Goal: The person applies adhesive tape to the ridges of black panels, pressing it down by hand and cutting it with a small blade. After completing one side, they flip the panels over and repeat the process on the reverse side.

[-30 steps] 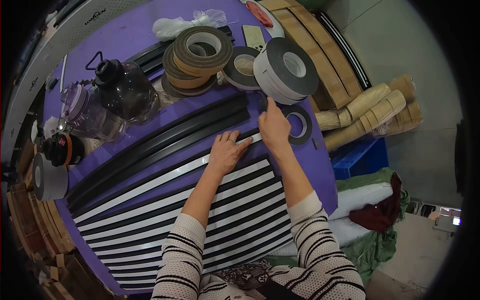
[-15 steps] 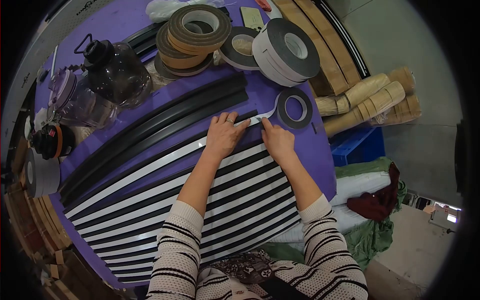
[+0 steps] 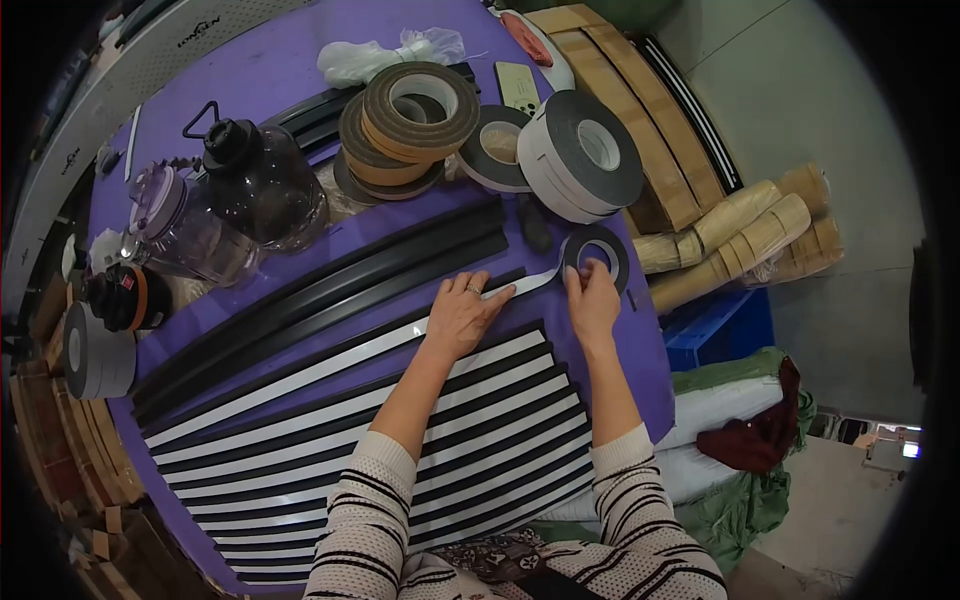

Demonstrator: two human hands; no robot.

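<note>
Table: I see a purple table (image 3: 270,70) filling most of my view.
Strips: a fan of black strips (image 3: 400,440) with white tape on top lies across the near part.
Big rolls: stacked foam-tape rolls (image 3: 585,150) sit at the far edge.
Left hand: my left hand (image 3: 462,315) lies flat, fingers spread, pressing the white tape (image 3: 320,367) onto the top strip.
Right hand: my right hand (image 3: 593,296) pinches the small tape roll (image 3: 597,251), just beside the strip's end.
</note>
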